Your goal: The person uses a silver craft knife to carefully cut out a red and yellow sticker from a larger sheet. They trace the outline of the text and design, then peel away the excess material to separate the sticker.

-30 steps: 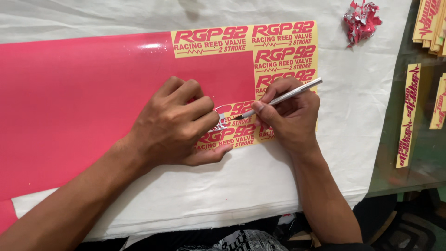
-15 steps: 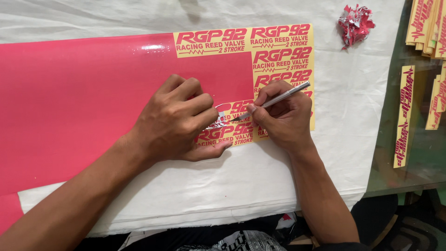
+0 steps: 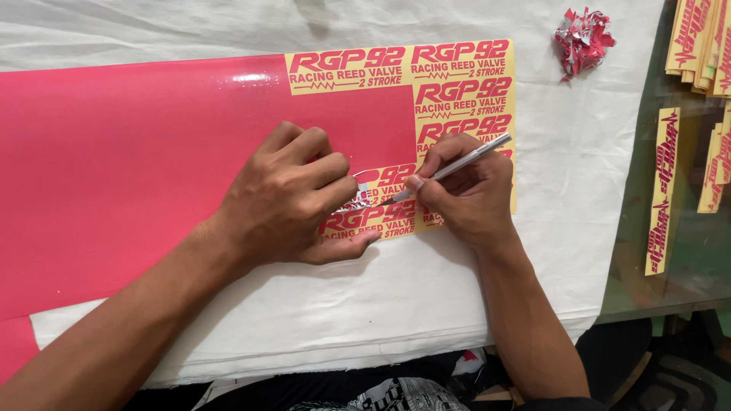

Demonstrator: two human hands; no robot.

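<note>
1. A large pink vinyl sheet [image 3: 137,160] is spread flat over a white cloth [image 3: 579,190] that covers the worktop.
2. At the sheet's right end, the surplus pink film is already stripped away, so that pink lettering is left on the pale yellow backing [image 3: 464,84].
3. The left hand [image 3: 293,198] is laid knuckles-up on the sheet near its lower edge, with the fingers curled together.
4. A small raised scrap of vinyl [image 3: 359,196] is pinched at the fingertips of the left hand, just beside the tip of the blade.
5. The thumb of the left hand is pressed flat along the lowest row of lettering.
6. A slim silver craft knife [image 3: 451,167] is gripped like a pen by the right hand [image 3: 464,190], whose fingers are closed firmly around the shaft.
7. The knife is held slanted, its rear end raised to the upper right and its point set down on the lettering between the two hands.
8. A crumpled ball of pink and silver waste film [image 3: 582,38] is seen on the cloth at the upper right, well apart from both hands.
9. Long yellow sticker strips [image 3: 661,190] with pink print are laid on a glass surface [image 3: 685,259] beyond the right edge of the cloth.
</note>
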